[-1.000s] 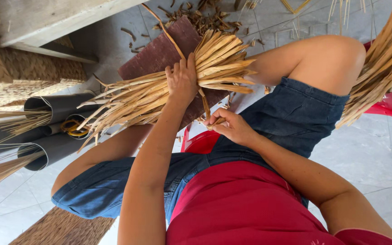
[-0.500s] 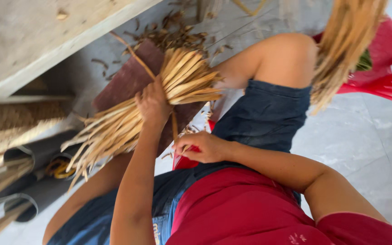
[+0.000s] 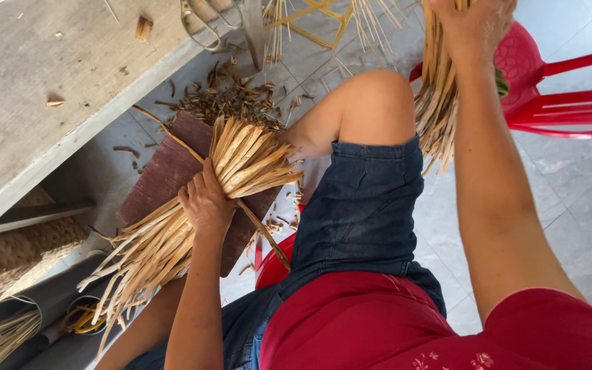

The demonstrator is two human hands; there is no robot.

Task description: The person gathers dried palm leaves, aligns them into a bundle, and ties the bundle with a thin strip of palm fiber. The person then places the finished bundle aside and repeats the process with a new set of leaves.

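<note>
Left hand (image 3: 205, 203): fingers wrapped tight round the middle of a bundle of pale split strips (image 3: 193, 212), held over the dark reddish board (image 3: 166, 175). Bundle tips fanned out just past the board's far edge, loose tails trailing off its near corner. Right hand (image 3: 473, 24): raised well to the right of the board, fingers curled on a second hanging sheaf of strips (image 3: 436, 103), beside a red plastic chair (image 3: 549, 103). Dark shavings (image 3: 231, 103) heaped beyond the board. Grey tubes (image 3: 49, 308) near its left corner.
</note>
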